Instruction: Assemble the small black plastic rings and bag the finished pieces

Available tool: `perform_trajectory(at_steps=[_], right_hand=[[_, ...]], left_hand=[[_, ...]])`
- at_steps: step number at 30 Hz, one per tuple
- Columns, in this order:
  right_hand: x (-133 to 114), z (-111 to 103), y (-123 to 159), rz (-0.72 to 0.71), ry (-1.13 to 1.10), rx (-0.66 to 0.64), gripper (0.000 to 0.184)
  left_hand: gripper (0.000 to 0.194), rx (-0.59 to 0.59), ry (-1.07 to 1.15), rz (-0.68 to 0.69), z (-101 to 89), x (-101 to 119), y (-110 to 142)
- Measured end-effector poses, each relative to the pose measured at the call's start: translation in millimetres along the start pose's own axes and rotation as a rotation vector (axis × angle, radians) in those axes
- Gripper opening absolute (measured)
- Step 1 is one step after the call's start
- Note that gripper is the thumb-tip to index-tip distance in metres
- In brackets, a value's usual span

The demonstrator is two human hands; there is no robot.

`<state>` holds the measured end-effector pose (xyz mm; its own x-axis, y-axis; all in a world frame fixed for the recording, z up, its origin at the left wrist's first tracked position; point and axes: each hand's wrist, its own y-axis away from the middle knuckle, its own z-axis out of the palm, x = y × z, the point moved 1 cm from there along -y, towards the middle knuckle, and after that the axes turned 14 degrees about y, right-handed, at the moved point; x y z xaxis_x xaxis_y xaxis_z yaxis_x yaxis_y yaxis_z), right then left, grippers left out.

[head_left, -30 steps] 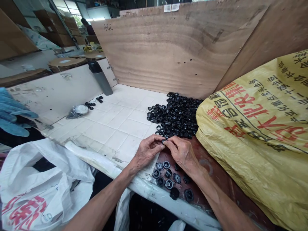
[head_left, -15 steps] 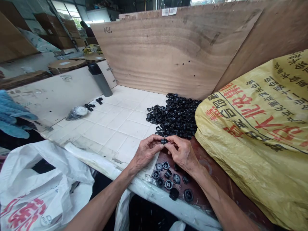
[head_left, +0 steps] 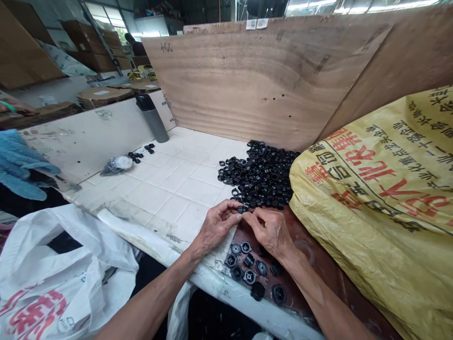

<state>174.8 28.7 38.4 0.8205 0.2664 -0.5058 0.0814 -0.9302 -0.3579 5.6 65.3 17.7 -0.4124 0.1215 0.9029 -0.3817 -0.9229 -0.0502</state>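
At the far left, one hand of another person (head_left: pixel 17 107), banded in green at the wrist, shows at the edge; I note one blue glove (head_left: pixel 26 163) below it and one white bag (head_left: pixel 102 264) with red print nearer me. On the white tiled worktop (head_left: pixel 159 203) lies one clear plastic bag (head_left: pixel 120 164) with a round white item in it, and just beside it small black pieces (head_left: pixel 135 157) in two groups, too small to count from where I stand. One grey bottle (head_left: pixel 155 123) with a black cap stands upright behind these. Further right, the worker's left hand (head_left: pixel 216 224) pinches one small black part (head_left: pixel 242 209) between thumb and forefinger, the gap narrow. The part is raised just in front of one heap of black rings (head_left: pixel 260 174), too many to number. Below the hands I count eleven loose round black parts (head_left: pixel 249 276), two or three of them partly shaded or covered by the right forearm; most lie on a red-brown surface (head_left: pixel 307 245). The right hand (head_left: pixel 271 231) is curled, its fingertips close together at the part's right end; whether they grip it or merely touch it, I cannot tell. One yellow sack (head_left: pixel 382 203), printed in red and black, sits at the far right, its edge against the heap.
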Motion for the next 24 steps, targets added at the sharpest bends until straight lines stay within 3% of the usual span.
perform_trajectory(at_steps=[3,7,12,18,21,24], right_hand=[[-1.5,-0.1,-0.4,0.033,-0.101,-0.016,0.021],[-1.5,-1.4,-2.4,0.013,-0.081,-0.015,0.026],[1.7,-0.8,-3.0,0.026,-0.123,-0.004,0.013],[0.3,6.8,0.5,0.135,-0.192,-0.048,0.013],[-3.1,8.9,1.5,0.249,-0.225,-0.131,0.019],[-4.0,10.7,2.7,0.372,-0.352,-0.297,0.031]], left_hand=[[0.030,0.012,-0.009,0.009,-1.6,-0.8,-0.3],[0.029,0.011,-0.010,0.017,-2.1,-0.5,-0.6],[0.026,-0.015,-0.011,0.033,0.4,2.0,0.3],[0.026,-0.044,-0.020,0.017,0.2,-0.8,1.7],[0.023,-0.079,-0.180,0.112,-3.5,-3.1,2.6],[0.022,-0.169,-0.420,0.289,-6.8,-2.8,4.0]])
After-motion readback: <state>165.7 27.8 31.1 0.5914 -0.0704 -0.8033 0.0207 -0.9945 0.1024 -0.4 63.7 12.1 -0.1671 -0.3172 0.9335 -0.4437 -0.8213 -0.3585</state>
